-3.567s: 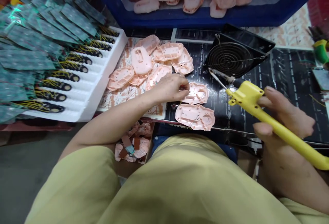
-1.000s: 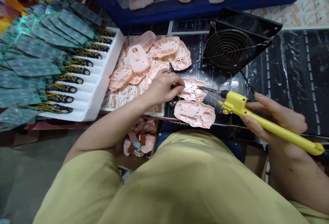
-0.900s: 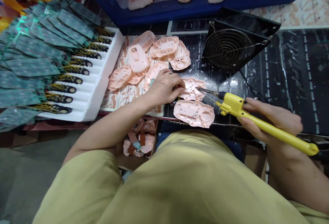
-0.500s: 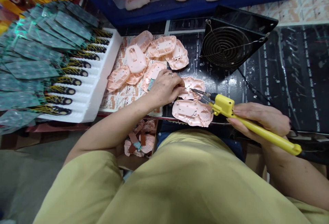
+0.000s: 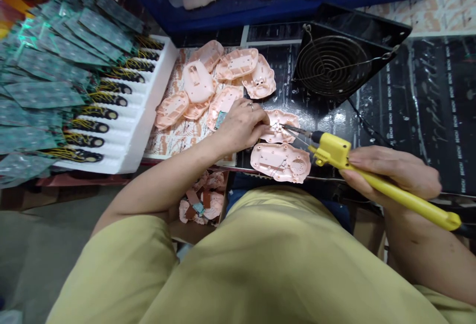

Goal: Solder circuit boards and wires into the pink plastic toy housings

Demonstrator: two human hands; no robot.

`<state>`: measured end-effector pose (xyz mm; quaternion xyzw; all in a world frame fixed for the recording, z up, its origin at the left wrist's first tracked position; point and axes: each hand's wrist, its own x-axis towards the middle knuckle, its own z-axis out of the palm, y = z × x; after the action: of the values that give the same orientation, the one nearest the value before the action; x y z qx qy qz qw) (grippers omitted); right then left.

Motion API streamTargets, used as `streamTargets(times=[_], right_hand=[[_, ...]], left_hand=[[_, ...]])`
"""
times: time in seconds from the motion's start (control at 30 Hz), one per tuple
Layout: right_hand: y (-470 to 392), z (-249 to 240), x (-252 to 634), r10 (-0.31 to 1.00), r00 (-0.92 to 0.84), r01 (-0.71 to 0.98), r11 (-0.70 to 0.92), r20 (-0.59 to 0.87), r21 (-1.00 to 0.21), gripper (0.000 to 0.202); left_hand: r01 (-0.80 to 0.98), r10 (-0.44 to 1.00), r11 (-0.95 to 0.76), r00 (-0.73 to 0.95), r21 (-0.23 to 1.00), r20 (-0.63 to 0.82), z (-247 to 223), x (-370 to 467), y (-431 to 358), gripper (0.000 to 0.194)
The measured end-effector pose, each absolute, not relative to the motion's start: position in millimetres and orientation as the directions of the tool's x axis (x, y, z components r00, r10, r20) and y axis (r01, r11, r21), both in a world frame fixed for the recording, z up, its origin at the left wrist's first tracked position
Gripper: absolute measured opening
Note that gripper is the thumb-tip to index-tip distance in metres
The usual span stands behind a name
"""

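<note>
Head view shows the left hand pinching down the pink shell on the black mat, the right hand clamped round the yellow soldering iron, whose tip should, I reckon, touch only briefly.

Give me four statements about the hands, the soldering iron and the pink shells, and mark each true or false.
1. The right hand grips a yellow soldering iron. True.
2. The iron's tip points at the black fan. False: it sits on the pink shell under the left hand.
3. A second pink shell lies nearer the person. True.
4. The white foam tray holds pink shells. False: it holds green circuit boards.
</note>
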<state>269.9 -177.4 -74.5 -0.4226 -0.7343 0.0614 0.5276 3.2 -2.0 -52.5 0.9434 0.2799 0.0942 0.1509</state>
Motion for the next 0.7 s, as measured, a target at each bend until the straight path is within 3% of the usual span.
streamTargets(times=[0.23,0.37,0.43,0.5,0.6,0.7], right_hand=[[-180.7,-76.5,266.2,0.687,-0.057,0.578,0.614,0.725,-0.537,0.052],[-184.7,-81.3,261.6,0.692,0.133,0.734,0.413,0.710,-0.540,0.059],[-185.2,-85.8,262.3,0.645,0.166,0.753,0.406,0.746,-0.518,0.065],[-183.1,-88.9,264.5,0.593,0.139,0.760,0.449,0.793,-0.470,0.068],[-177.1,-88.7,267.1,0.535,0.037,0.765,0.528,0.844,-0.368,0.057],[-172.4,-86.0,267.4,0.523,-0.044,0.746,0.584,0.851,-0.321,0.047]], left_hand=[[0.499,0.557,-0.798,0.825,0.339,0.097,-51.5,4.0,-2.4,0.018],[0.487,0.543,-0.809,0.834,0.330,0.102,-51.6,3.7,-2.4,0.019],[0.476,0.530,-0.821,0.840,0.316,0.112,-53.1,3.2,-2.4,0.021],[0.469,0.519,-0.831,0.847,0.298,0.116,-54.2,1.7,-2.1,0.025],[0.460,0.508,-0.845,0.850,0.274,0.138,-50.8,-3.3,0.0,0.028],[0.418,0.455,-0.871,0.884,0.257,0.103,-40.5,-11.0,3.2,0.050]])
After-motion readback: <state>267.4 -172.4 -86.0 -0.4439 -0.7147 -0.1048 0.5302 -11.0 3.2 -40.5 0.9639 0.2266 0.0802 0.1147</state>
